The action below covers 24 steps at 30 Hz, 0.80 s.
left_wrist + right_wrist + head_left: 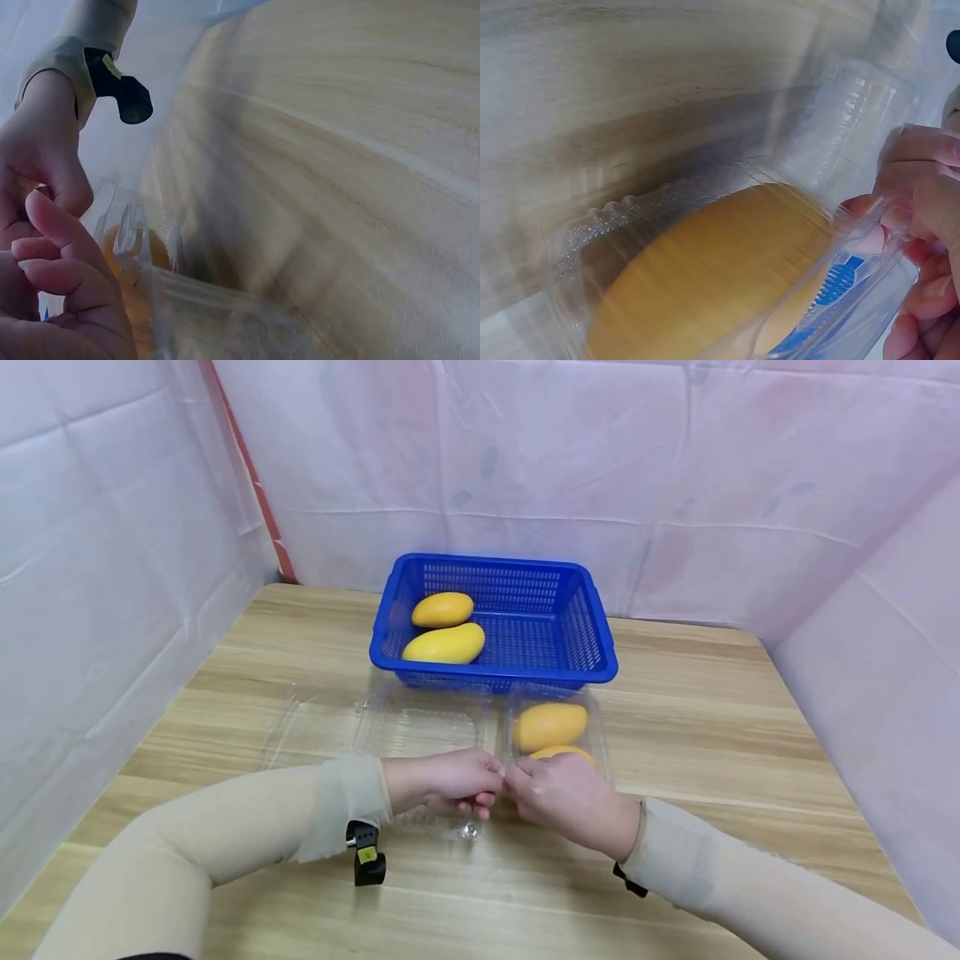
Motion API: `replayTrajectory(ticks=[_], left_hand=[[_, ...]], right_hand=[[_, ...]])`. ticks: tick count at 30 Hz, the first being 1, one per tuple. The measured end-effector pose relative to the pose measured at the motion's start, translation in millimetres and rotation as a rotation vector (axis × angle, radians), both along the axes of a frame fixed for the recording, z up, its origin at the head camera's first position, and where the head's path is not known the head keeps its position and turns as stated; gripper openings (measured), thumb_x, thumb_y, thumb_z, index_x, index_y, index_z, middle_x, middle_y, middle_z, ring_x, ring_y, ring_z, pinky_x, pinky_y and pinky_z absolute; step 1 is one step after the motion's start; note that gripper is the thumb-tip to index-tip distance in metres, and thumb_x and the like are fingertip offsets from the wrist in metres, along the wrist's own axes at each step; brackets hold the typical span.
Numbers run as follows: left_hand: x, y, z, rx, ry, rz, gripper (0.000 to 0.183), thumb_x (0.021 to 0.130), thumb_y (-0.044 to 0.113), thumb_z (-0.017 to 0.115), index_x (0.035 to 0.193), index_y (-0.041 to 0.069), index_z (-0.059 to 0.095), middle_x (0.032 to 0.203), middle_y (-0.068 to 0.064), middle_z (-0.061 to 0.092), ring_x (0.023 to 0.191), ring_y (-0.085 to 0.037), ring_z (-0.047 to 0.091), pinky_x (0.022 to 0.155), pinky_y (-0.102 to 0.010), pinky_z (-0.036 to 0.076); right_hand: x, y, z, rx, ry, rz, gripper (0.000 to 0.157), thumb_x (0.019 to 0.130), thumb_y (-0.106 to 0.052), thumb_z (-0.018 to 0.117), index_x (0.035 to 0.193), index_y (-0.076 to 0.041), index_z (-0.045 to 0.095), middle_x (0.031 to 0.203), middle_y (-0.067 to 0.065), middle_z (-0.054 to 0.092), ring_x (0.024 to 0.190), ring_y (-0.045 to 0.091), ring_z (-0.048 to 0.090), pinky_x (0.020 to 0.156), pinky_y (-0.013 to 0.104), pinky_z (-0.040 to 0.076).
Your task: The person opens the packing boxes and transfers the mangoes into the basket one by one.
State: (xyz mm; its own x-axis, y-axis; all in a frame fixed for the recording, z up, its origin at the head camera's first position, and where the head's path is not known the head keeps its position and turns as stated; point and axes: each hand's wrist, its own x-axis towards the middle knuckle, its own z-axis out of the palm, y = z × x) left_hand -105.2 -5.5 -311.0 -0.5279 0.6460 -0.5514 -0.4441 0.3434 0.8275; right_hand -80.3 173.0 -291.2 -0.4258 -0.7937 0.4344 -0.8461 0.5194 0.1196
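Two mangoes [551, 727] lie in a clear plastic clamshell box [600, 727] on the wooden table, and its thin plastic spreads over the near mango [712, 262] in the right wrist view. My right hand [566, 793] pinches the left edge of this box at its front part. From the left, my left hand [465, 777] meets it, fingertips at the same plastic edge and its other fingers curled. Beneath my left forearm a second clear clamshell box [420, 727] stands open, holding nothing, its lid [315, 718] folded out to the left.
Behind the boxes stands a blue slotted basket [491, 677] with two more mangoes [444, 644] on its left side. White patterned sheets [540, 460] hang at the back and both sides of the wooden table [712, 718].
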Motion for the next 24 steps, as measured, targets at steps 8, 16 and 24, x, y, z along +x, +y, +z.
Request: replayTrajectory(ticks=[8, 16, 24], left_hand=[[-15.1, -10.2, 6.6, -0.048, 0.007, -0.171, 0.023, 0.091, 0.006, 0.046, 0.105, -0.007, 0.059, 0.048, 0.002, 0.04, 0.043, -0.008, 0.047, 0.037, -0.015, 0.026], [-40.1, -14.5, 12.6, -0.151, 0.153, -0.185, 0.039, 0.095, 0.014, 0.049, 0.132, -0.001, 0.048, 0.05, -0.001, 0.044, 0.045, -0.011, 0.052, 0.038, -0.017, 0.028], [-75.2, -6.6, 6.3, -0.219, 0.297, -0.084, 0.037, 0.096, 0.012, 0.048, 0.13, -0.002, 0.049, 0.05, -0.001, 0.045, 0.045, -0.012, 0.051, 0.038, -0.019, 0.027]], right_hand=[[5.2, 2.0, -3.8, 0.127, -0.017, -0.011, 0.021, 0.064, -0.014, 0.071, 0.07, -0.012, 0.051, 0.057, -0.007, 0.043, 0.043, 0.004, 0.038, 0.039, 0.022, 0.03], [9.8, -1.6, -7.9, 0.188, -0.049, 0.001, 0.029, 0.067, -0.018, 0.077, 0.065, -0.014, 0.048, 0.058, -0.007, 0.046, 0.044, 0.004, 0.04, 0.038, 0.02, 0.03], [7.1, -4.5, 1.6, 0.158, -0.119, 0.005, 0.029, 0.066, -0.015, 0.071, 0.06, -0.017, 0.043, 0.054, -0.009, 0.038, 0.042, 0.003, 0.033, 0.037, 0.02, 0.026]])
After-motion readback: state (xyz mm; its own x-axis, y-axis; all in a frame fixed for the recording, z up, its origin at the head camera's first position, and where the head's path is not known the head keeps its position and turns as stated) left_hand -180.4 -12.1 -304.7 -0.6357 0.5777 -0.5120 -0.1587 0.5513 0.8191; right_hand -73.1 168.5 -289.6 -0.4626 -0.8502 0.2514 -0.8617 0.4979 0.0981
